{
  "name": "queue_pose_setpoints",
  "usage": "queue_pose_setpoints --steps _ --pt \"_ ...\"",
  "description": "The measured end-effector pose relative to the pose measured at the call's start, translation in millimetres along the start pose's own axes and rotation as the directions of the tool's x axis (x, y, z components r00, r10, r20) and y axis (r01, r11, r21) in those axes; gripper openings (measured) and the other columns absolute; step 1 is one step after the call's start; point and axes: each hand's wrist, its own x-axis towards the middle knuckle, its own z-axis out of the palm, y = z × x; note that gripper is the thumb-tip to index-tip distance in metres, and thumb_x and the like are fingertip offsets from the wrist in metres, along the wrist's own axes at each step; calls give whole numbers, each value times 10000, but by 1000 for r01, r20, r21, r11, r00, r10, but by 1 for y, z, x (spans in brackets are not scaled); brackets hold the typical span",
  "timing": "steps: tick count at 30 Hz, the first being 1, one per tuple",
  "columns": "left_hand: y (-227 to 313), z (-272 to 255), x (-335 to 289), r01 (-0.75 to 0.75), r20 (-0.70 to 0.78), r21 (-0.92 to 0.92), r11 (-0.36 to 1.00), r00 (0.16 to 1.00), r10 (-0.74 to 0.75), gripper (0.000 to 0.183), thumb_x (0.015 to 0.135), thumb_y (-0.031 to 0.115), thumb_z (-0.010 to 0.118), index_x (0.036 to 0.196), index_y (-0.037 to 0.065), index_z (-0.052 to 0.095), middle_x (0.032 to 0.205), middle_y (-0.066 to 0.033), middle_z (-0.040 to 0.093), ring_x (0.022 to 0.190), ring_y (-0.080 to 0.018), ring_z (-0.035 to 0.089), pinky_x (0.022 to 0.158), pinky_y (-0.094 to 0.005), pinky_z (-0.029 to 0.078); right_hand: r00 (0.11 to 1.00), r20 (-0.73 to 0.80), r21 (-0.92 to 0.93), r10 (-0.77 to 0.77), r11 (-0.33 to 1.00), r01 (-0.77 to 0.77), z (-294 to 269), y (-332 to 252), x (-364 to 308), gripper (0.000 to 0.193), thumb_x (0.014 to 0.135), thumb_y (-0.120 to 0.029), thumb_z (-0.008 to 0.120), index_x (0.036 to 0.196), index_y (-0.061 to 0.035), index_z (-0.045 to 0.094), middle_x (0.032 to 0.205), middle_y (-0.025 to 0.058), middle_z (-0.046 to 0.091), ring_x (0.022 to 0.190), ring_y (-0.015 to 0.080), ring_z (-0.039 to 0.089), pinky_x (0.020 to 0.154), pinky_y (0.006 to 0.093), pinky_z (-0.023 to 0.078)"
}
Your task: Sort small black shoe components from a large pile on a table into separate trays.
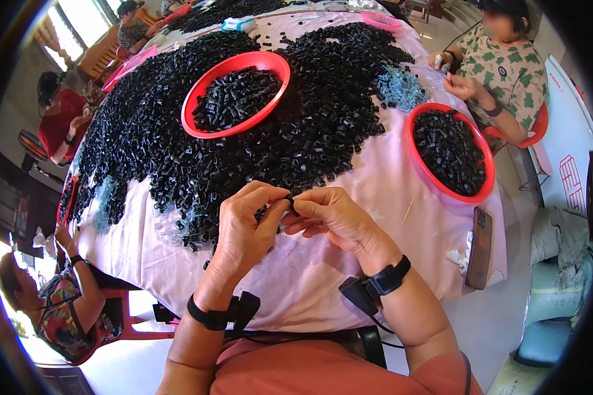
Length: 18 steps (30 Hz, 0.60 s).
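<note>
Between the fingertips of both hands sits a small black plastic part (292, 205), partly covered by the fingers. My left hand (245, 216) pinches it from the left, thumb and forefinger pressed together. From the right, my right hand (333, 217) grips the same part with thumb and forefinger, its other fingers curled beneath. Just beyond the hands spreads a large heap of similar small black parts (145, 125) on the pink tablecloth (402, 243). A red basin (280, 108) full of such parts stands in the heap.
A second red basin (412, 141) of black parts stands at the right, near a phone (480, 247) and crumpled white tissue (458, 261). Clear bluish plastic scraps (402, 89) lie beside the heap. Other people sit around the table; one in a leaf-patterned shirt (507, 72) works at the right. Sacks (550, 289) stand on the floor.
</note>
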Motion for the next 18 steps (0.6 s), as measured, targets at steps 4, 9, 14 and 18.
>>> queue_pose_setpoints --steps 4,9,14,18 --pt "4 1 -1 -52 -4 73 996 999 52 101 848 -22 667 939 -19 711 874 -115 687 786 -199 688 685 -297 531 1000 5 -14 -12 1000 12 0 1 0 251 931 -308 699 1061 -93 720 933 75 757 816 145 739 640 218 549" --pt "0 6 -1 -185 -53 191 964 979 199 111 832 -34 668 928 -7 716 872 -131 682 759 -270 691 670 -326 540 1000 -8 -27 -26 999 26 2 -1 -1 255 935 -306 694 1063 -86 713 933 79 756 817 148 740 655 215 554" --pt "1 7 -5 -204 -38 215 955 975 217 182 790 50 728 957 -12 695 902 -152 658 790 -327 654 685 -389 541 998 -47 13 -34 999 35 4 -2 -2 240 930 -309 702 1039 -95 713 923 47 748 806 120 729 657 213 554" --pt "4 4 -3 -257 30 256 932 966 258 279 758 106 775 993 -14 685 929 -159 654 809 -334 655 699 -397 544 998 -67 6 -20 1000 20 0 1 1 235 923 -314 712 1030 -104 714 902 13 735 770 84 701 654 213 552"
